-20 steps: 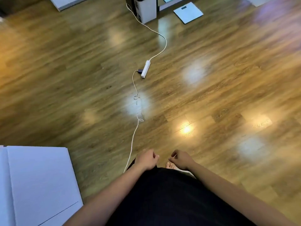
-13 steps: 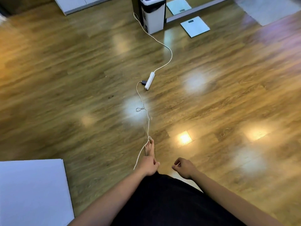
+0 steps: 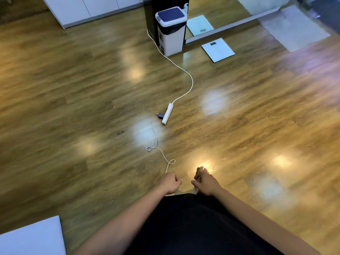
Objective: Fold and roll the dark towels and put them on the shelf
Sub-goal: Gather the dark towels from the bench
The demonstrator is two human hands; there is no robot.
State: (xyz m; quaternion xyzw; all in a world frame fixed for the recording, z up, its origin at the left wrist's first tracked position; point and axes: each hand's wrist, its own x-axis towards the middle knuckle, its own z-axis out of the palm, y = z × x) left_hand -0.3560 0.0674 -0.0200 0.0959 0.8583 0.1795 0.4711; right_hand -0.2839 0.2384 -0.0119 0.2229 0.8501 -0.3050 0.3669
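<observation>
1. Head view, progress: no towel that can be named with certainty, and no shelf anywhere in frame. Only a broad dark cloth (image 3: 193, 227) low in the middle, between the forearms; cannot tell whether towel or the person's own clothing. No folded or rolled piece in sight, so, judging from this, probably early in the task or between towels, with folding, rolling and shelving all left to do.

2. Head view, grips: left grip (image 3: 170, 183) and right grip (image 3: 205, 183) close together, just past the far edge of the dark cloth, fingers curled inward on both. Cannot tell whether pinching the cloth edge or closed on nothing.

3. Head view, surface: glossy wooden floor (image 3: 73, 107) with several bright lamp reflections. White power strip (image 3: 167, 114) near the middle, with a white cord (image 3: 189, 80) running up to beside a waste bin (image 3: 170, 30); a thinner looped cable (image 3: 158, 144) trailing toward the grips.

4. Head view, room: bathroom scale (image 3: 218, 49) just right of the bin, below a floor mirror (image 3: 220, 8). White cabinet (image 3: 82, 8) top left, pale mat (image 3: 294, 28) top right, flat white panel (image 3: 31, 238) bottom left.
</observation>
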